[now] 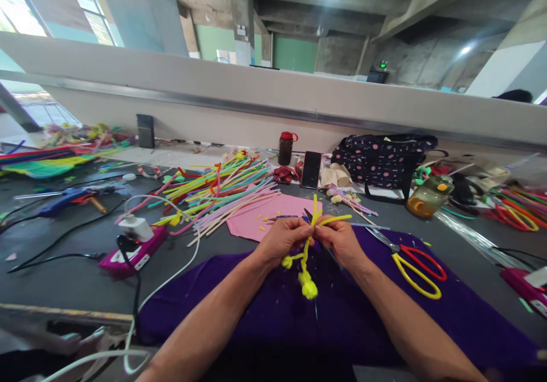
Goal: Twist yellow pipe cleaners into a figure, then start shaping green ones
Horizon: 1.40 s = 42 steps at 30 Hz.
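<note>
Between my two hands are yellow pipe cleaners [306,256], pinched where the stems meet. My left hand [288,236] is closed on them with thumb and fingertips. Close against it, my right hand [337,239] pinches the same bunch, with straight ends sticking out above and to the right. Twisted stems hang below, ending in a fuzzy yellow knot [307,288] and a smaller tuft. Under my hands lies a dark purple cloth [273,325]. Scissors with one red and one yellow handle [416,271] rest to the right of my right hand.
A pile of coloured pipe cleaners [222,188] lies beyond on a pink sheet [248,219]. At left are a magenta power strip [137,256] with cables and a blue glue gun [64,202]. Behind stand a phone [310,170], a red-lidded bottle [285,149] and a patterned bag [380,162].
</note>
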Available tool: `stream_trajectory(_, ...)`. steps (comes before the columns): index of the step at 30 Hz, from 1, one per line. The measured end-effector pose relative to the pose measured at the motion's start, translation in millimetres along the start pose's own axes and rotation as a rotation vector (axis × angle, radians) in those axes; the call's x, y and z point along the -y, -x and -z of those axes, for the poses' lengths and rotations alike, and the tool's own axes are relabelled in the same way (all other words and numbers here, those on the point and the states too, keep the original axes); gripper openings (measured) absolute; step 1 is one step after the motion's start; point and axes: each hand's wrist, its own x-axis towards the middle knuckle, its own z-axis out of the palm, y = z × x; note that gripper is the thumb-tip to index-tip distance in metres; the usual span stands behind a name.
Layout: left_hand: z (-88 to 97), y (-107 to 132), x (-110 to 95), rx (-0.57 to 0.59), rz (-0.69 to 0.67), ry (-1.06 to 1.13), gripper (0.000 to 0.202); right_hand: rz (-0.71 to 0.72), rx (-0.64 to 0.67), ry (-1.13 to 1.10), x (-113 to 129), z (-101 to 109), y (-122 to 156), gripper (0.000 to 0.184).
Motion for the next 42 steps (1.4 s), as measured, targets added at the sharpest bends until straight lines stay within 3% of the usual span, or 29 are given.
stream_trajectory(3, -0.4, 0.5, 0.0, 0.028, 0.030, 0.057, 0.030, 0.006, 0.021, -0.037, -0.8, 1.4, 0.1, 0.008)
stream_trajectory(9, 0.5, 1.9, 2.5, 0.229, 0.187, 0.192, 0.029, -0.022, 0.129, -0.052, 1.4, 3.6, 3.4, 0.011)
stream_trajectory(13, 0.1, 1.4, 5.2, 0.284, 0.210, 0.191, 0.030, -0.081, 0.189, -0.097, 2.0, 4.6, 3.7, 0.017)
stream_trajectory(18, -1.5, 2.7, 4.0, 0.200, 0.180, 0.110, 0.030, -0.138, 0.162, -0.095, 1.6, 6.2, 1.9, 0.015)
stream_trajectory(26, 0.2, 3.7, -0.4, 0.035, 0.026, -0.089, 0.034, -0.170, 0.053, -0.066, -0.8, 6.7, -3.6, 0.012)
stream_trajectory(31, -4.2, 4.1, 1.0, 0.003, -0.033, -0.110, 0.031, -0.122, -0.033, 0.025, 0.6, 1.6, -0.7, 0.013)
stream_trajectory(42, -2.6, 2.6, 6.1, -0.034, 0.008, -0.027, 0.034, -0.048, 0.008, 0.037, 2.5, 5.7, -2.5, 0.013)
